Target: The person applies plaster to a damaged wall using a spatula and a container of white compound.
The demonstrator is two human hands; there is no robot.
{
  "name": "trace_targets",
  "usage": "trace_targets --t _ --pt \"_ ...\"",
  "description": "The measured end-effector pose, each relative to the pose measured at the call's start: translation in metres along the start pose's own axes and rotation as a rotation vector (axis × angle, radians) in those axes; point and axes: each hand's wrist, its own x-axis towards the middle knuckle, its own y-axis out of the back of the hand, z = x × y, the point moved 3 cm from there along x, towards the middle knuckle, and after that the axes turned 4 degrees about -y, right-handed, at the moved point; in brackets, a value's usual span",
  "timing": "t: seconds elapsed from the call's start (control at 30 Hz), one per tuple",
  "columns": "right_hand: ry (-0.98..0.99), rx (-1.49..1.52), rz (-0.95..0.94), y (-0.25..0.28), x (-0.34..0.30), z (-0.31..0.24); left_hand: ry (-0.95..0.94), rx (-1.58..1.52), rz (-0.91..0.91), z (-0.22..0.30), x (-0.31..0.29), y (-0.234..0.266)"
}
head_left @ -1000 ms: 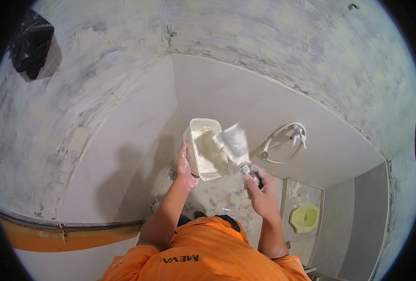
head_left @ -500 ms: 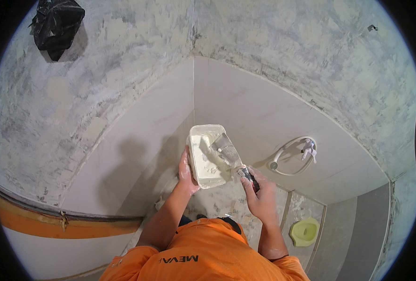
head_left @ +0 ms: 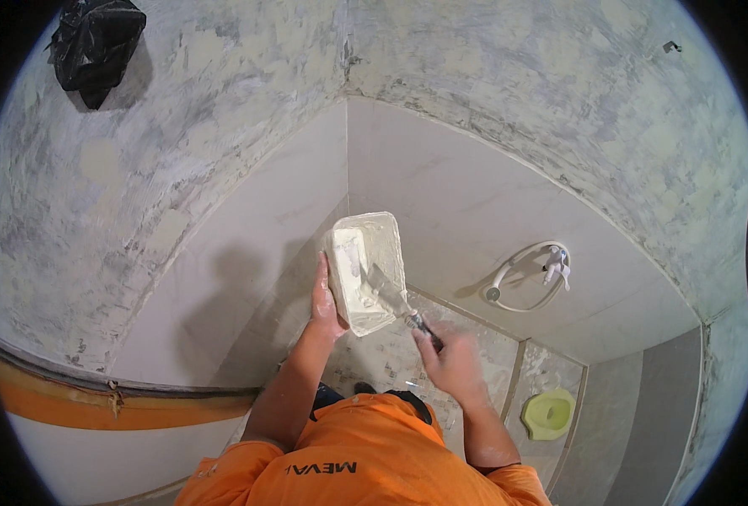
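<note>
Left hand (head_left: 327, 307) cupped against the tub (head_left: 380, 239) — right hand (head_left: 452, 357) curled closed round the scraper (head_left: 392, 297).

2 bare forearms (head_left: 294, 379) stretched out, angled inward. Left hand (head_left: 327, 305) cupped, fingers pointing outward, held farther forward. Right hand (head_left: 454, 358) farther back, fingers curled tight, blurred to my eye.

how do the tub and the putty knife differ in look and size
The tub is a hollow rectangular container; the putty knife is a slim tool with a flat blade.
The tub looks pale throughout, while the putty knife has a dark handle.
The tub is wider than the putty knife.
Both are held up.
</note>
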Motion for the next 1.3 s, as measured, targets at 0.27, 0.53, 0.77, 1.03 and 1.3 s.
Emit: trace_targets --t 0.27,0.53,0.77,1.03,1.3 --pt "0.031 -0.072 0.058 0.025 0.003 0.02 -0.076 -0.044 0.003 0.007 -0.004 0.009" --pt "-0.046 0.078 0.047 0.014 0.011 -0.003 -0.057 -0.084 0.008 0.008 -0.01 0.018" --pt "-0.41 0.805 0.008 -0.006 0.014 0.06 -0.145 -0.227 0.007 0.02 -0.025 0.037" --pt "-0.395 0.875 -0.268 -0.065 -0.004 0.098 -0.087 0.27 0.027 0.036 -0.045 0.077" --pt "-0.058 0.453 -0.311 -0.053 0.002 0.048 0.051 -0.018 0.264 0.065 -0.067 0.063"
